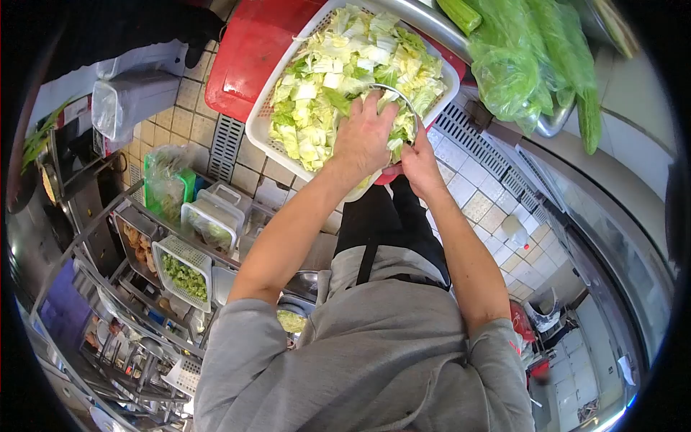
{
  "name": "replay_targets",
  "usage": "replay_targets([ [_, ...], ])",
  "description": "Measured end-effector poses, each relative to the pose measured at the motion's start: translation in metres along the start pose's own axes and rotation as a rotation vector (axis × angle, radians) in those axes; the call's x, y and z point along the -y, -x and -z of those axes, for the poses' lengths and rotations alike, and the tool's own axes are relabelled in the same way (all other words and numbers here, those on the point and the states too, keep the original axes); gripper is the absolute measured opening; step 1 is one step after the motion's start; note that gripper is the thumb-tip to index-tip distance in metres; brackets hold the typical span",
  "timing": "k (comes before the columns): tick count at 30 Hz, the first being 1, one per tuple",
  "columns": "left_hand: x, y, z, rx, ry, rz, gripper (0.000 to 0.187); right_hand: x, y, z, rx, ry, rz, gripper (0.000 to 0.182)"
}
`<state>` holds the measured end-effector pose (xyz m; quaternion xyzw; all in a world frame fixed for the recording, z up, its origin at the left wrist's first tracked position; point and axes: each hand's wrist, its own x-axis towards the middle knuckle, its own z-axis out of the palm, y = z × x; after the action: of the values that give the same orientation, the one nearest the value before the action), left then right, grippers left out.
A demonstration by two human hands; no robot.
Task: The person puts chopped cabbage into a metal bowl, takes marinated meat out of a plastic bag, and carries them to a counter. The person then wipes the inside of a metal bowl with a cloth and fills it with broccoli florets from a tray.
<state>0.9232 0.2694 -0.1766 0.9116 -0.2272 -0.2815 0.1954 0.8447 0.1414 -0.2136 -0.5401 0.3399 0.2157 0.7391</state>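
A white plastic basket (258, 129) is heaped with chopped Chinese cabbage (309, 86), pale green and yellow. In the middle of the heap lies my left hand (367, 133), back up, its fingers bent down over cabbage pieces; the fingertips are partly hidden among them. My right hand (421, 169) grips the near right edge of a round metal bowl (403, 97), thumb on the rim. Only a thin arc of that rim shows; cabbage covers the rest. Both hands are close together at the basket's near right side.
A red plastic surface (248, 57) shows beside and under the basket. Green gourds in plastic bags (511, 65) lie on a metal surface at upper right. On the left, a metal rack (108, 209) carries food tubs, including a basket of chopped greens (183, 277). Floor drain grates (227, 147) run across the tiles.
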Motion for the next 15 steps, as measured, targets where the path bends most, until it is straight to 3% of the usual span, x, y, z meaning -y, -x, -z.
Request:
replay_targets([
  [4,-0.01,0.019,0.014,-0.038,0.053,0.002,0.088,-0.015,-0.007,0.009,0.005,0.116,0.115,0.075],
  [6,-0.018,0.028,0.029,-0.047,0.063,-0.005,0.09,0.003,0.007,-0.002,-0.016,-0.091,-0.006,0.072],
  [9,-0.006,0.037,0.046,-0.085,0.043,0.005,0.093,0.006,0.009,-0.001,0.0,-0.11,-0.029,0.068],
  [11,0.026,0.038,0.049,-0.36,0.105,-0.058,0.085,0.005,0.007,-0.005,-0.036,-0.104,0.006,0.065],
  [15,0.079,0.033,0.021,-0.606,0.414,0.013,0.068,0.007,0.007,-0.01,-0.022,-0.158,-0.042,0.063],
])
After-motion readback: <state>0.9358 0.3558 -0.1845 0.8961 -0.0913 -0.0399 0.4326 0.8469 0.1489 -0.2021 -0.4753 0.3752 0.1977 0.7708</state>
